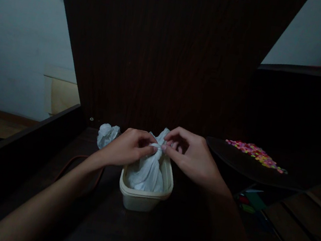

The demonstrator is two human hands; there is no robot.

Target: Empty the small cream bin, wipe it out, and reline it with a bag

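A white plastic bag, twisted and knotted at its neck, sits inside a cream-coloured tub. My left hand pinches the bag's knot from the left, thumb and forefinger closed on it. From the right, my right hand grips the bag's neck between thumb and fingers. The bag's loose ends stick up between the two hands. What the bag contains is hidden. Both hands are above the tub's far half.
A crumpled white plastic bag lies behind my left wrist, near a brown cord-like loop. A dark wooden panel rises behind the tub. On the right, colourful small flower-like pieces lie on a dark shelf.
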